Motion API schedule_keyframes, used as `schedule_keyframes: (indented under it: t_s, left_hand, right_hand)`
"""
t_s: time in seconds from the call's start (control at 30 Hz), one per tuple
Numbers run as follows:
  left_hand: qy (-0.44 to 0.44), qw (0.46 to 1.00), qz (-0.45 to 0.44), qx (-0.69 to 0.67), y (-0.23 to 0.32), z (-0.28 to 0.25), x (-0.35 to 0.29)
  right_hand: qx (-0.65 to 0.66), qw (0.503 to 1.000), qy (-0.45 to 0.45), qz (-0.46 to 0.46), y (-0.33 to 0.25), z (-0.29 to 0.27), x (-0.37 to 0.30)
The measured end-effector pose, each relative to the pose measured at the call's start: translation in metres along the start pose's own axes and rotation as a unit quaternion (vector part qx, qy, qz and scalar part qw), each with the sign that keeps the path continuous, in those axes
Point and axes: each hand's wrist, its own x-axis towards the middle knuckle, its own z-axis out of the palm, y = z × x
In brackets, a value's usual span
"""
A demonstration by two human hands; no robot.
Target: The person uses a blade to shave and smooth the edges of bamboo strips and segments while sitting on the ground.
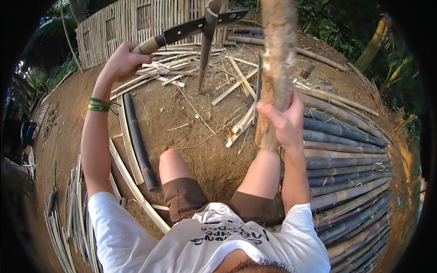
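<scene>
Bare brown earth (59, 132) spreads around the upright bamboo piece (205, 52), an outdoor yard with a slatted fence (109, 36) beyond it to the left and dense greenery (321, 20) beyond it to the right. Pale split strips (175, 66) litter the ground behind the bamboo piece, and dark poles (346, 170) lie side by side to its right.

The bamboo piece stands ahead of the person's knees, between the two hands, its long axis near vertical with the broad end up and the thin end down. Across its upper part runs a long knife (184, 31), handle to the left, tip rising to the right; blade shows on both sides (how deep it sits I cannot tell).

Both hands are well apart: the left hand (123, 61) is wrapped on the knife's handle, the right hand (284, 119) grasps a rough log (278, 68) right of the bamboo piece. This log is also upright, its upper part blurred.
</scene>
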Motion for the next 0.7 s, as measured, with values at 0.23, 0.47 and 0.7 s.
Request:
schedule_keyframes:
  t_s: [0.23,0.47,0.7]
  left_hand:
    - [0.017,1.0,-0.014,-0.001,0.012,-0.004,0.017]
    - [0.031,0.999,-0.014,-0.042,0.007,0.003,0.029]
    - [0.069,0.989,-0.02,0.127,0.024,0.018,0.036]
  right_hand:
    - [-0.023,0.971,0.084,-0.224,-0.113,-0.006,0.053]
    - [-0.131,0.991,0.0,-0.002,0.037,0.031,-0.013]
    - [0.009,0.995,-0.032,0.097,-0.012,-0.008,0.003]
